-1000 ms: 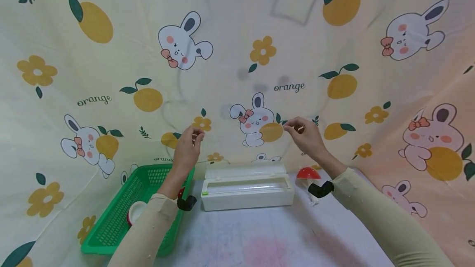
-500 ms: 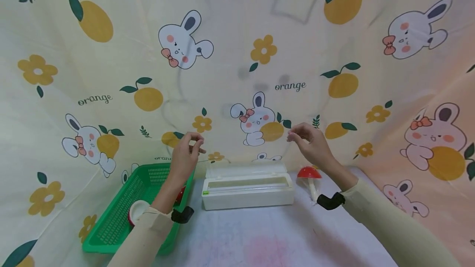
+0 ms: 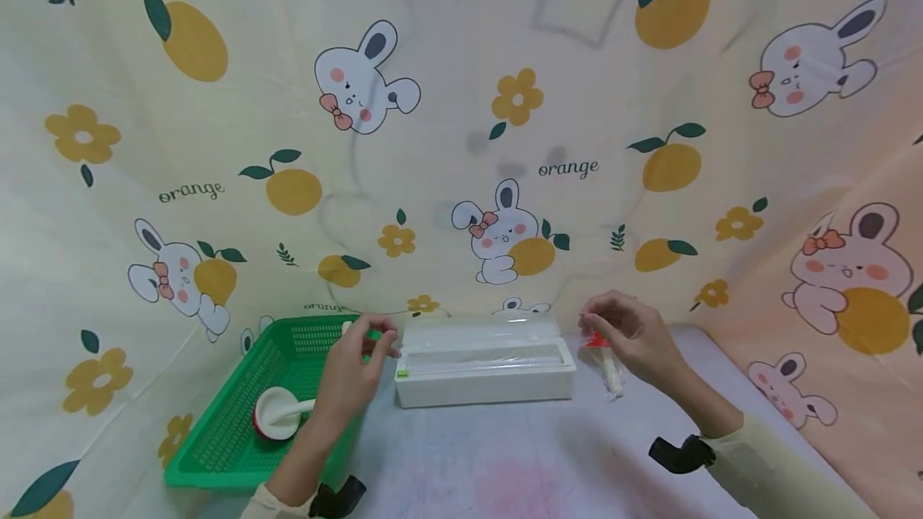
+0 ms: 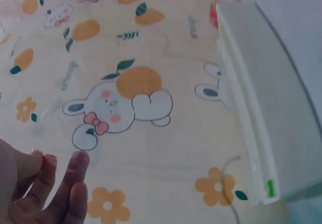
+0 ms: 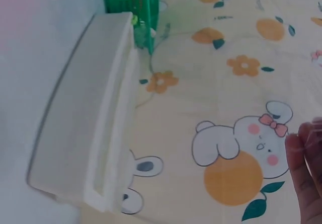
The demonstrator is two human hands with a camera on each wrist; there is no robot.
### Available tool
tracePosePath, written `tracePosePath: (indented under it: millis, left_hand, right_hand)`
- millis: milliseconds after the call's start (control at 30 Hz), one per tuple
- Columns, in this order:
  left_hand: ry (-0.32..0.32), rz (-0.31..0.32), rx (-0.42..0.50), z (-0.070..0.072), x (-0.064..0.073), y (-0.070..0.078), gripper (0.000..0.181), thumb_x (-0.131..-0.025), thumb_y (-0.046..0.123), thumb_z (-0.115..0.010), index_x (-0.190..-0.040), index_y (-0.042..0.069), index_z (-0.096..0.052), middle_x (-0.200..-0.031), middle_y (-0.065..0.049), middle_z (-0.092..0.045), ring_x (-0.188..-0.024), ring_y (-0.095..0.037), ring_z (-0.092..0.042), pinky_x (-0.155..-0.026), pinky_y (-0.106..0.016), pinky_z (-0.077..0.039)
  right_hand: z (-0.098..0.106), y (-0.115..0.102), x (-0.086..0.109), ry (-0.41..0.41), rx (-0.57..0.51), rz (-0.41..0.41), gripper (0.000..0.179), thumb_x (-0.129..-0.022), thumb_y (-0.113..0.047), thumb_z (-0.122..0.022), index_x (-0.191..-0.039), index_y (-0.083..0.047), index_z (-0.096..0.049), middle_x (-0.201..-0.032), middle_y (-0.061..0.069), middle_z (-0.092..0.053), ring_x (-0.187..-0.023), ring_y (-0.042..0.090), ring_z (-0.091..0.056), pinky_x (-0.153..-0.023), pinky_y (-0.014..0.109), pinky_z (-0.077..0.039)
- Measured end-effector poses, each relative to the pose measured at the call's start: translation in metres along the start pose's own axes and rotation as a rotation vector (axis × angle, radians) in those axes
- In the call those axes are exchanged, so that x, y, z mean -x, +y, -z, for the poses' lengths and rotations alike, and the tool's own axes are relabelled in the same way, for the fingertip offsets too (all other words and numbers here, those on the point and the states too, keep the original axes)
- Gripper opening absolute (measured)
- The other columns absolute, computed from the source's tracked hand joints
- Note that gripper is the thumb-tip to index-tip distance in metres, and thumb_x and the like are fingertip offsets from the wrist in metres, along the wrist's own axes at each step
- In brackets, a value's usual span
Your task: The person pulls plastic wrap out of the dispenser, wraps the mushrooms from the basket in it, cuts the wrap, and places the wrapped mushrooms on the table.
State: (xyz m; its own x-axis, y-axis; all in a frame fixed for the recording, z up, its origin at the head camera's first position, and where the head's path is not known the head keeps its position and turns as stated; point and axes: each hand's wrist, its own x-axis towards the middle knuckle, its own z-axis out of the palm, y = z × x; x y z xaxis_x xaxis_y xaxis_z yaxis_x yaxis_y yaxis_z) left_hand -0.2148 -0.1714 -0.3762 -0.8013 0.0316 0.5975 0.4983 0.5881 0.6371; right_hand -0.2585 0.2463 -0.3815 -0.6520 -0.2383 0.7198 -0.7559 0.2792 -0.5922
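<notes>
My left hand (image 3: 353, 375) and right hand (image 3: 638, 339) are raised apart on either side of a white cling film dispenser (image 3: 486, 387), whose lid is up. Between them stretches a sheet of clear cling film (image 4: 50, 112), hard to see except for faint glints and creases. Thumb and fingertips of each hand pinch its edges. The left hand is in front of the basket's right rim. Behind the right fingers, a red-capped toy mushroom (image 3: 611, 371) lies on the table, its cap partly hidden.
A green plastic basket (image 3: 216, 467) stands at the left, holding an upturned mushroom (image 3: 276, 415) with a white stem. A curtain (image 3: 461, 86) printed with rabbits and oranges hangs behind the table (image 3: 447, 455).
Both hands have come down from above the dispenser to about its lid height, still holding the film. The right hand now covers part of the mushroom's cap.
</notes>
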Motion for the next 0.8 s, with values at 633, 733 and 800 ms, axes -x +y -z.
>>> tracePosePath:
  millis: [633, 733, 800]
  left_hand:
    - [-0.524, 0.335, 0.117, -0.004, 0.085, -0.027, 0.007, -0.108, 0.017, -0.067, -0.111, 0.012, -0.064, -0.099, 0.002, -0.069, -0.084, -0.012, -0.071, -0.074, -0.029, -0.059]
    - [-0.644, 0.243, 0.167, -0.005, 0.094, -0.047, 0.011, -0.108, 0.021, -0.067, -0.109, 0.011, -0.063, -0.099, 0.005, -0.070, -0.085, -0.012, -0.070, -0.075, -0.028, -0.059]
    - [-0.708, 0.183, 0.189, -0.009, 0.100, -0.062, 0.013, -0.108, 0.025, -0.067, -0.107, 0.012, -0.064, -0.098, 0.007, -0.070, -0.086, -0.010, -0.069, -0.075, -0.026, -0.058]
  right_hand:
    - [-0.007, 0.009, 0.098, -0.323, -0.184, -0.011, 0.032, -0.096, 0.015, -0.068, -0.110, -0.014, -0.070, -0.095, 0.001, -0.072, -0.084, 0.017, -0.070, -0.083, 0.030, -0.061]
    - [-0.010, 0.015, 0.112, -0.373, -0.208, -0.017, 0.032, -0.096, 0.016, -0.067, -0.108, -0.015, -0.069, -0.095, 0.001, -0.071, -0.086, 0.017, -0.069, -0.083, 0.031, -0.060]
    - [-0.012, 0.019, 0.122, -0.399, -0.210, -0.045, 0.030, -0.098, 0.013, -0.068, -0.107, -0.015, -0.070, -0.096, 0.000, -0.072, -0.087, 0.016, -0.069, -0.084, 0.030, -0.059]
